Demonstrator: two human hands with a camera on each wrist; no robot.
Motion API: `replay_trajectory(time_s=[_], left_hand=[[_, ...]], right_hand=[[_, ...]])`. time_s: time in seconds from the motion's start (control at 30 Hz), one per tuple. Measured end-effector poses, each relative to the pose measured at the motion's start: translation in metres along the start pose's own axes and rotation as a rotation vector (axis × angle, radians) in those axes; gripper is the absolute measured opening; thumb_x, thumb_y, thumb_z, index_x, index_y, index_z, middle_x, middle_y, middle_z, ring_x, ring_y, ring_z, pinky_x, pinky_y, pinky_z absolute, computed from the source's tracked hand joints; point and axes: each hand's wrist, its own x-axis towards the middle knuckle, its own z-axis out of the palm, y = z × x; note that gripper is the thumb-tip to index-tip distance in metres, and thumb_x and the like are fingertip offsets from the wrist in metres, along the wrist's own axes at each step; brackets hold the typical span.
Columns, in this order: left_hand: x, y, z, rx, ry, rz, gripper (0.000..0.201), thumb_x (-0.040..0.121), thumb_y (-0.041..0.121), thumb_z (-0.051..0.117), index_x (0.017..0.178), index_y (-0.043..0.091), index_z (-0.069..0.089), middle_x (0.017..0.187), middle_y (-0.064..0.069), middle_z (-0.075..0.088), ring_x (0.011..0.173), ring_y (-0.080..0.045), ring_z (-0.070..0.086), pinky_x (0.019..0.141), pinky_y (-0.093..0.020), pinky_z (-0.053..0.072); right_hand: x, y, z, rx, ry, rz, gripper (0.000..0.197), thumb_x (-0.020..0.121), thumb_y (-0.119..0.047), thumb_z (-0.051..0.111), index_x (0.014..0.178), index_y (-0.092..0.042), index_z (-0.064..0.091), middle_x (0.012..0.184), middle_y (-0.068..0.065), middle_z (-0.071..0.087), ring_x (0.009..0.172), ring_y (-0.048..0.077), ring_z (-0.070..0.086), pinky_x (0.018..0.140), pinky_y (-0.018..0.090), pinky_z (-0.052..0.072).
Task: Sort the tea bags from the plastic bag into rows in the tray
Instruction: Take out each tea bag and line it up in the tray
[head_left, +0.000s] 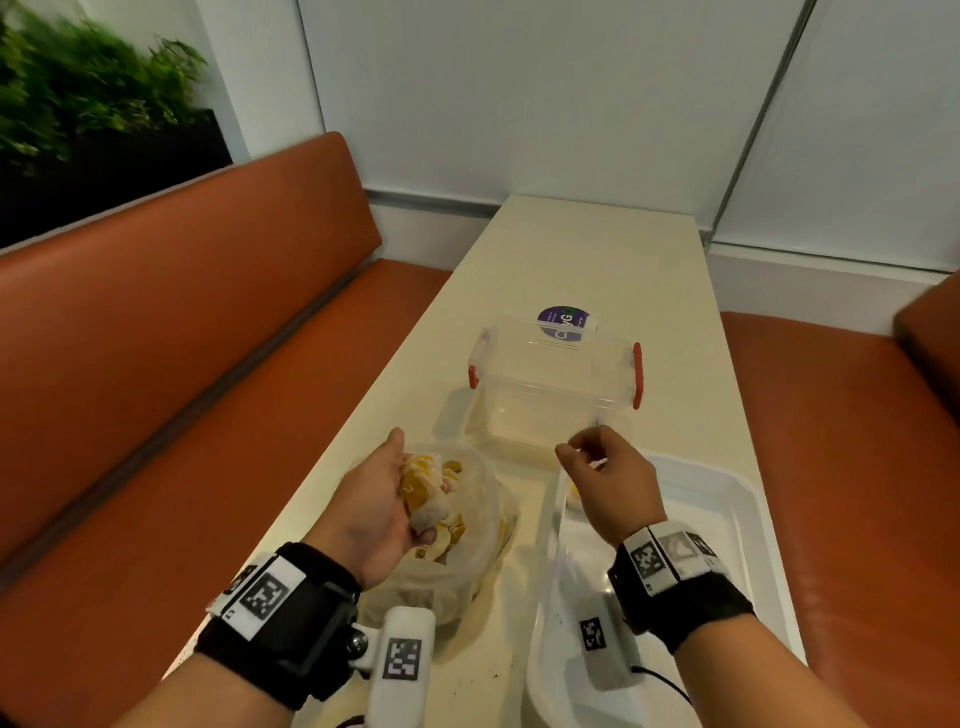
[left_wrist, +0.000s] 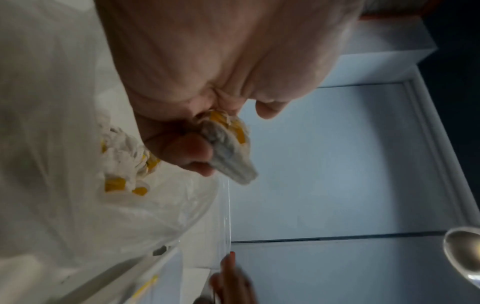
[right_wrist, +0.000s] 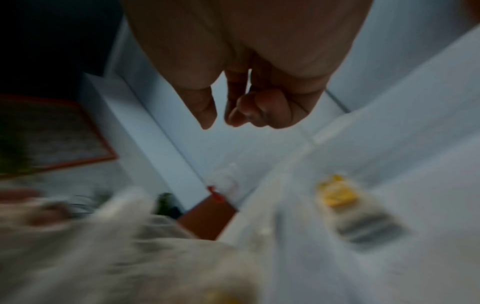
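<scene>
Near end of the table crowded, far end open

The crumpled clear plastic bag (head_left: 467, 545) fills the near left of the cream rectangular table (head_left: 587, 249); the white rectangular tray (head_left: 727, 499) lies just beside it on the right, with only a narrow strip between. The clear plastic box with red clips (head_left: 556, 384) stands right behind both, blocking the way forward. Beyond the box the tabletop is open to the wall.

Long cream table (head_left: 587, 249) running between orange padded bench seats (head_left: 171, 332). On it, clear plastic storage box with red side clips (head_left: 556, 384), standing open; round purple sticker (head_left: 563, 318) just behind. Green leafy plants in dark planter (head_left: 88, 98) far left.
</scene>
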Motion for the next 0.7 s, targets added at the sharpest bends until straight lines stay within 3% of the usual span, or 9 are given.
replay_trajectory(time_s=[0.07, 0.13, 0.23, 0.37, 0.43, 0.53, 0.63, 0.7], left_hand=[[-0.003, -0.003, 0.004, -0.044, -0.002, -0.006, 0.064, 0.099, 0.056, 0.026, 0.115, 0.003, 0.058, 0.074, -0.009, 0.062, 0.056, -0.019, 0.052, 0.048, -0.029, 0.035], [-0.007, -0.005, 0.009, -0.049, 0.008, -0.006, 0.064, 0.099, 0.057, 0.025, 0.118, 0.004, 0.056, 0.077, -0.01, 0.065, 0.057, -0.018, 0.055, 0.05, -0.029, 0.04], [-0.01, -0.01, 0.015, -0.033, 0.042, -0.014, 0.062, 0.098, 0.059, 0.024, 0.122, 0.009, 0.052, 0.084, -0.011, 0.064, 0.057, -0.016, 0.054, 0.056, -0.032, 0.041], [-0.011, -0.014, 0.018, -0.022, 0.054, -0.024, 0.066, 0.097, 0.062, 0.024, 0.125, 0.009, 0.052, 0.078, -0.01, 0.06, 0.06, -0.016, 0.051, 0.059, -0.033, 0.043], [-0.014, -0.014, 0.02, -0.041, 0.037, -0.017, 0.063, 0.098, 0.06, 0.025, 0.121, 0.008, 0.053, 0.082, -0.012, 0.064, 0.062, -0.016, 0.054, 0.059, -0.032, 0.044], [-0.016, -0.014, 0.021, -0.096, 0.004, -0.013, 0.064, 0.098, 0.059, 0.028, 0.122, 0.005, 0.053, 0.084, -0.013, 0.064, 0.06, -0.017, 0.058, 0.056, -0.031, 0.044], [-0.018, -0.014, 0.023, -0.125, -0.033, -0.021, 0.067, 0.097, 0.058, 0.031, 0.122, 0.001, 0.056, 0.078, -0.011, 0.065, 0.062, -0.019, 0.063, 0.057, -0.031, 0.041], [-0.018, -0.014, 0.024, -0.151, -0.051, -0.037, 0.069, 0.095, 0.06, 0.035, 0.122, 0.001, 0.057, 0.075, -0.009, 0.064, 0.063, -0.019, 0.064, 0.056, -0.03, 0.04]], right_hand=[[-0.021, -0.034, 0.003, -0.012, -0.134, -0.179, 0.005, 0.087, -0.035, 0.064, 0.087, -0.03, 0.065, 0.081, -0.013, 0.064, 0.07, 0.005, 0.055, 0.062, 0.014, 0.041], [-0.036, -0.056, 0.011, -0.054, -0.254, -0.314, 0.006, 0.086, -0.037, 0.065, 0.089, -0.033, 0.068, 0.08, -0.015, 0.064, 0.067, 0.001, 0.054, 0.061, 0.009, 0.039], [-0.045, -0.067, 0.025, -0.15, -0.283, -0.418, 0.016, 0.084, -0.043, 0.066, 0.094, -0.032, 0.068, 0.082, -0.014, 0.062, 0.069, -0.003, 0.05, 0.062, 0.008, 0.034], [-0.045, -0.067, 0.033, -0.254, -0.271, -0.378, 0.013, 0.081, -0.042, 0.065, 0.087, -0.031, 0.062, 0.086, -0.012, 0.061, 0.08, 0.004, 0.054, 0.071, 0.019, 0.043], [-0.045, -0.065, 0.033, -0.238, -0.292, -0.347, 0.007, 0.082, -0.034, 0.067, 0.085, -0.029, 0.062, 0.086, -0.012, 0.063, 0.076, 0.002, 0.055, 0.067, 0.017, 0.043], [-0.046, -0.059, 0.032, -0.124, -0.312, -0.289, 0.009, 0.082, -0.03, 0.071, 0.079, -0.029, 0.062, 0.08, -0.013, 0.063, 0.062, -0.002, 0.052, 0.055, 0.01, 0.036], [-0.045, -0.056, 0.031, 0.023, -0.341, -0.212, 0.007, 0.081, -0.029, 0.073, 0.078, -0.032, 0.067, 0.078, -0.011, 0.068, 0.058, 0.004, 0.053, 0.056, 0.013, 0.039], [-0.044, -0.054, 0.03, 0.167, -0.367, -0.162, 0.007, 0.081, -0.025, 0.075, 0.077, -0.03, 0.071, 0.074, -0.008, 0.07, 0.06, 0.008, 0.057, 0.061, 0.022, 0.045]])
